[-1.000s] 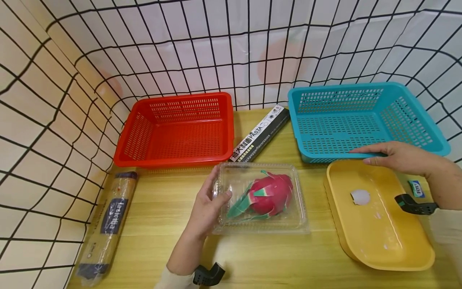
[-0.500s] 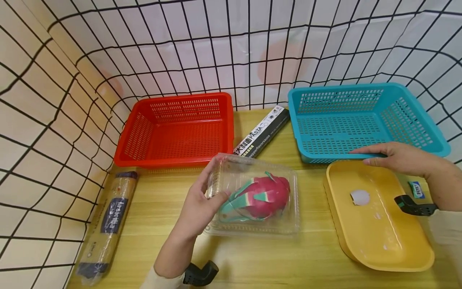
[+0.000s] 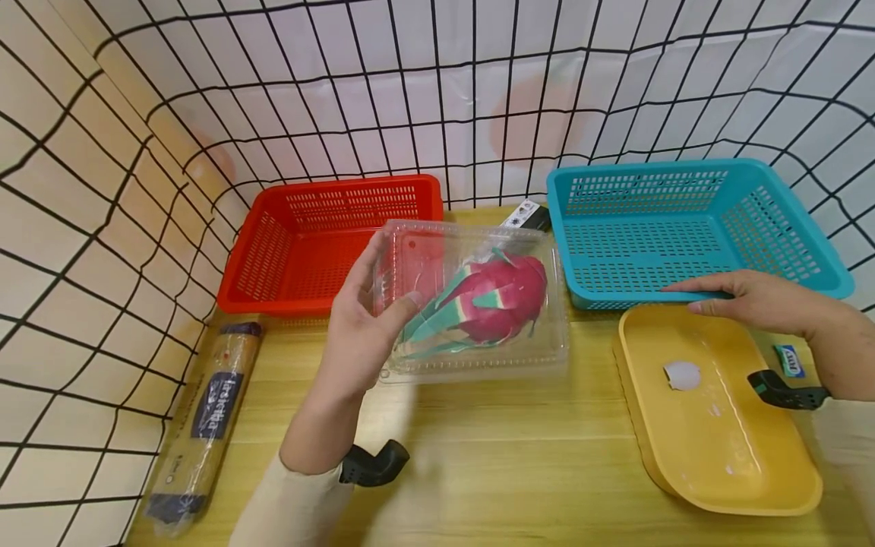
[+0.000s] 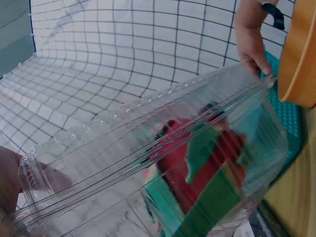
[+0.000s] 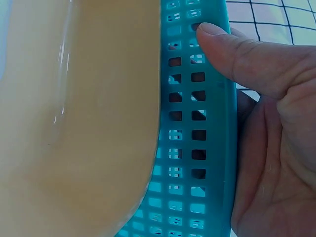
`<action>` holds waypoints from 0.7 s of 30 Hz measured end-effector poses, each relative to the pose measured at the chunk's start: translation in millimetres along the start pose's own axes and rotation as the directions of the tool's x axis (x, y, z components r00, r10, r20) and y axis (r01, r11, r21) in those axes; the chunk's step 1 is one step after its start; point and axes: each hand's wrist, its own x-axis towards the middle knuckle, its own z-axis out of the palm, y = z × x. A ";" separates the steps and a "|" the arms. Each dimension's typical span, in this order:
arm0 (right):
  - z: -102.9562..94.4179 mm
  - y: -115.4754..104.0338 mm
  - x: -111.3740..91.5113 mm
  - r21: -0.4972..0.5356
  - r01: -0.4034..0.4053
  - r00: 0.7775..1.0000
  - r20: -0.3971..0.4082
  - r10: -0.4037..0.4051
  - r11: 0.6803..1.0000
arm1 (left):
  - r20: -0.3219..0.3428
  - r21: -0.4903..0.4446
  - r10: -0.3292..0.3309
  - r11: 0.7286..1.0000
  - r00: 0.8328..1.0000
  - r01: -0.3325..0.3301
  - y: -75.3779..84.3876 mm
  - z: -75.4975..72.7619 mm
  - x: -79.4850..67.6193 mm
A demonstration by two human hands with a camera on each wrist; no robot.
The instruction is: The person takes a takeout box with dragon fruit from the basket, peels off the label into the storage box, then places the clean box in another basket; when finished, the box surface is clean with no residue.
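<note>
A clear plastic clamshell box [image 3: 547,342] is tilted up above the table, with a pink dragon fruit [image 3: 502,296] with green scales inside it. My left hand [image 3: 355,327] holds the box by its left side, thumb across the front. In the left wrist view the fruit [image 4: 197,163] shows blurred through the plastic. At the right, my right hand [image 3: 759,304] grips the near rim of the teal basket [image 3: 615,298]. The right wrist view has the thumb on one side of the basket's wall [image 5: 217,123]; the other fingers are mostly hidden behind it.
A red basket [image 3: 328,305] stands behind the box at left. Partly covered is a pasta box [image 3: 528,215]. A pack of spaghetti [image 3: 212,410] lies by the left grid. The yellow tray [image 3: 724,448] and a small green-white pack [image 3: 789,361] are at right.
My left hand has lifted the clamshell box, tilting it and carrying it away from me, so that it now overlaps the red basket and pasta box in view. My right hand has stayed put.
</note>
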 end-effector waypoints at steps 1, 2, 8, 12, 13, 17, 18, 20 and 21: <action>-0.1 0.1 -0.1 0.001 -0.001 1.000 0.001 0.001 1.000 | -0.015 0.004 0.010 1.000 1.000 -0.010 1.3 2.2 4.8; -0.1 0.2 -0.2 0.001 -0.001 1.000 0.001 0.001 1.000 | -0.035 0.009 0.020 1.000 0.999 -0.019 2.3 5.0 9.8; 0.2 -0.8 -0.6 -0.006 -0.009 1.000 0.005 0.009 1.000 | -0.128 -0.021 0.019 1.000 0.992 -0.022 -0.5 32.9 41.1; 0.7 0.5 -2.3 -0.003 -0.020 1.000 0.011 0.020 1.000 | -0.165 -0.085 -0.014 0.996 0.986 0.000 -11.2 61.1 62.1; 1.2 1.4 -2.3 -0.001 -0.020 1.000 0.011 0.020 1.000 | -0.175 -0.096 -0.030 0.995 0.984 0.013 -13.3 69.2 67.2; 2.5 1.9 -1.8 0.013 -0.012 1.000 -0.005 0.012 1.000 | -0.189 -0.134 -0.129 0.985 0.974 0.104 -18.8 101.5 86.5; 2.6 1.5 -1.4 0.014 -0.012 1.000 -0.008 0.013 1.000 | -0.189 -0.135 -0.150 0.983 0.970 0.126 -19.6 109.3 91.0; 2.6 0.3 -0.5 0.009 -0.015 1.000 -0.013 0.016 1.000 | -0.177 -0.127 -0.169 0.981 0.970 0.148 -20.9 124.5 99.3; 2.6 -0.3 0.2 0.008 -0.015 1.000 -0.013 0.015 1.000 | -0.169 -0.120 -0.153 0.984 0.974 0.134 -22.3 132.0 103.5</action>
